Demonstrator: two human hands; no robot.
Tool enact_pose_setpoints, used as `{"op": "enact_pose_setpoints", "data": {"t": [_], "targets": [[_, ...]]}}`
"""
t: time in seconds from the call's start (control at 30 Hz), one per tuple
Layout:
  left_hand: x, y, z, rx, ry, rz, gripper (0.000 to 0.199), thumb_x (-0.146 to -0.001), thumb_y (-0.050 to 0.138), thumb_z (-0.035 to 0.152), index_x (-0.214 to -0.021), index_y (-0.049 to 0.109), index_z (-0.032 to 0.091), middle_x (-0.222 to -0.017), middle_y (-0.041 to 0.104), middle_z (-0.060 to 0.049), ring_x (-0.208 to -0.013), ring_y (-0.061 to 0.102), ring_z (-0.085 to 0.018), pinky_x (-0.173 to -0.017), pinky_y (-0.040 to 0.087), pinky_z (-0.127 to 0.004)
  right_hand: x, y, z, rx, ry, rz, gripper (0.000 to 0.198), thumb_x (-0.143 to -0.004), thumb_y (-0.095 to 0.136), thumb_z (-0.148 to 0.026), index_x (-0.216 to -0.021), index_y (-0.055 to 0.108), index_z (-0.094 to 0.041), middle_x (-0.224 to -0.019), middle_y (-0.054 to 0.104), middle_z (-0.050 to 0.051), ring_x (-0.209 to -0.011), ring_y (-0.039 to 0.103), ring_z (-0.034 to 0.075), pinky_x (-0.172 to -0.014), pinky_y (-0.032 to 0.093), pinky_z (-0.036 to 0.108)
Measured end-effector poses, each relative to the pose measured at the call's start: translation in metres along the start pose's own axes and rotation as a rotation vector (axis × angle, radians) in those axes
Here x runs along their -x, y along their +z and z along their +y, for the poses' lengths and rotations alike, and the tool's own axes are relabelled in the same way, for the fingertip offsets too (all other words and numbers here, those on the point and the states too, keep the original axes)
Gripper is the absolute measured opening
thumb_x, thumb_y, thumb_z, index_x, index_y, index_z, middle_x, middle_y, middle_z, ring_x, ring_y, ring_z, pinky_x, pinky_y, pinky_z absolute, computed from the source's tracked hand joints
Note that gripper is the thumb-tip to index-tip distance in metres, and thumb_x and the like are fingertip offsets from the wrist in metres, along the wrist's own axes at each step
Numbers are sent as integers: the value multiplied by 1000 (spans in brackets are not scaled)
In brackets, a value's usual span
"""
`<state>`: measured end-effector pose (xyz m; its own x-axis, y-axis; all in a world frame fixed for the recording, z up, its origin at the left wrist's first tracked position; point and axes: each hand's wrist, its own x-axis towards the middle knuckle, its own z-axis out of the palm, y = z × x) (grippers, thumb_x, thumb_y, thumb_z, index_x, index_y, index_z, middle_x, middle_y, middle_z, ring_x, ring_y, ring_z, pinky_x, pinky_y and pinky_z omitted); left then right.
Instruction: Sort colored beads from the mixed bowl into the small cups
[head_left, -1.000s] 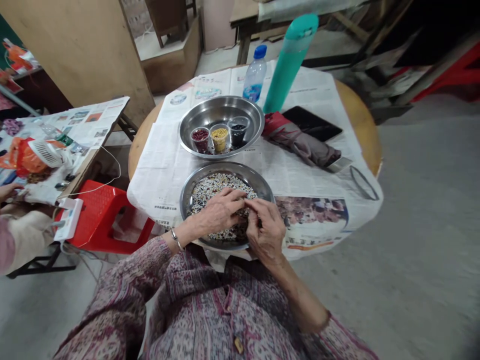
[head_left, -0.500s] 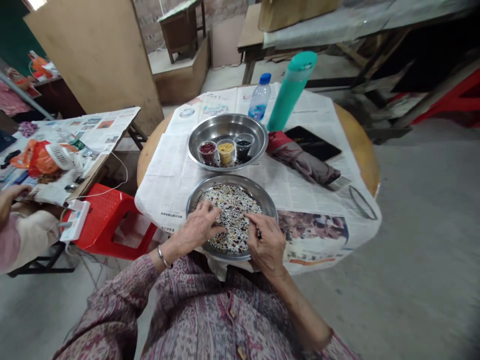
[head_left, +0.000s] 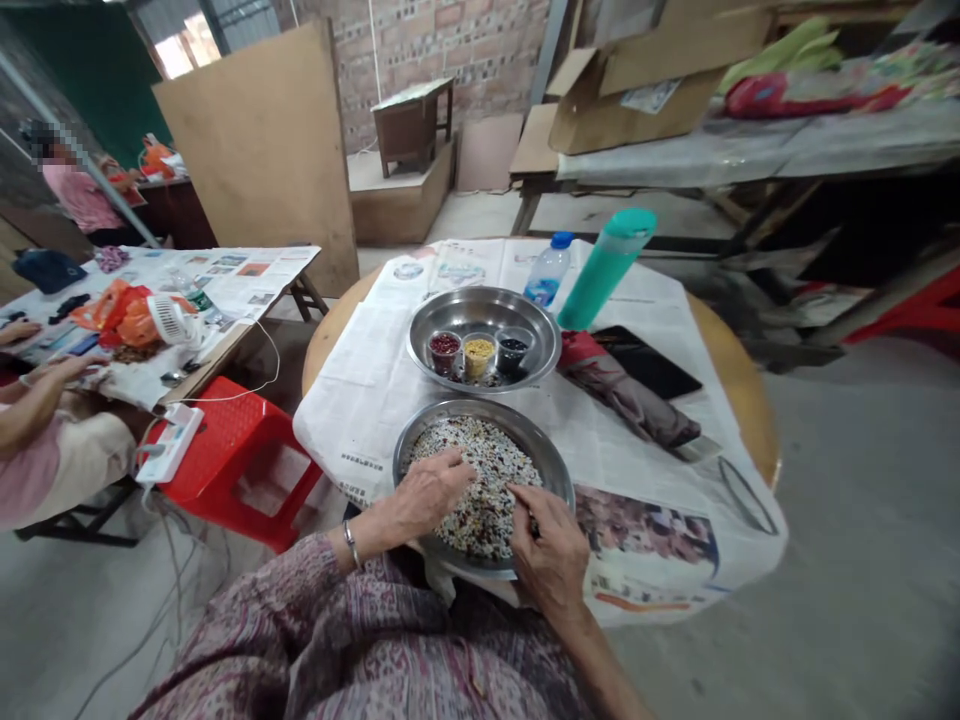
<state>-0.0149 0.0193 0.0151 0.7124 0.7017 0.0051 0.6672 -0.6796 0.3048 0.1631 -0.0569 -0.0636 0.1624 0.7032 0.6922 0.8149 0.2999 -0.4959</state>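
Observation:
A steel basin (head_left: 561, 478) near me holds a mix of white, dark and yellow grains (head_left: 487, 470). Over its left side is my left hand (head_left: 429, 495), fingers bunched together and bent down at the grains; whatever is between them is hidden. My right hand (head_left: 551, 545) hangs over the right rim with thumb and forefinger pinched close, and anything in that pinch is too small to name. Behind stands a second steel basin (head_left: 480, 305) with three clear cups: one of red beans (head_left: 445, 346), one of yellow grains (head_left: 478, 352), one of black beans (head_left: 513, 350).
Newspaper (head_left: 360, 400) covers the round table. Beyond the basins stand a water bottle (head_left: 549, 268) and a green tumbler (head_left: 607, 268); a folded umbrella (head_left: 626, 395) and a dark tablet (head_left: 649, 360) lie at right. A red stool (head_left: 232, 450) and a seated person's arm (head_left: 37, 410) are at left.
The camera view has tipped upward, so everything sits lower in the picture. My left hand has drawn its spread thumb and fingers together. My right hand keeps its pinch over the basin.

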Motion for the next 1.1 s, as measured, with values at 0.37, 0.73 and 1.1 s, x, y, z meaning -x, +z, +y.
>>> {"op": "enact_pose_setpoints", "data": {"t": [0.37, 0.73, 1.1], "targets": [[-116, -78, -87, -125, -236, 297, 22, -101, 49, 22, -109, 69, 21, -107, 68, -5, -104, 60, -19, -92, 50, -32, 2, -2, 1, 6, 3, -50, 24, -94, 52, -15, -110, 68, -23, -99, 75, 6, -89, 70, 21, -84, 55, 39], [-165, -75, -107, -217, -190, 110, 26, -93, 50, 12, -101, 74, 18, -102, 70, -9, -100, 59, -21, -89, 47, -32, 1, -5, 0, 1, 37, -75, 25, -92, 54, -14, -109, 69, -23, -99, 75, 6, -88, 71, 21, -82, 56, 39], [-174, -72, -108, -180, -159, 122, 31, -93, 45, 10, -105, 74, 13, -104, 71, -12, -99, 62, -21, -91, 47, -33, -3, -8, -5, 18, 40, -88, 26, -91, 54, -10, -108, 68, -22, -97, 75, 6, -87, 69, 19, -83, 56, 36]]}}
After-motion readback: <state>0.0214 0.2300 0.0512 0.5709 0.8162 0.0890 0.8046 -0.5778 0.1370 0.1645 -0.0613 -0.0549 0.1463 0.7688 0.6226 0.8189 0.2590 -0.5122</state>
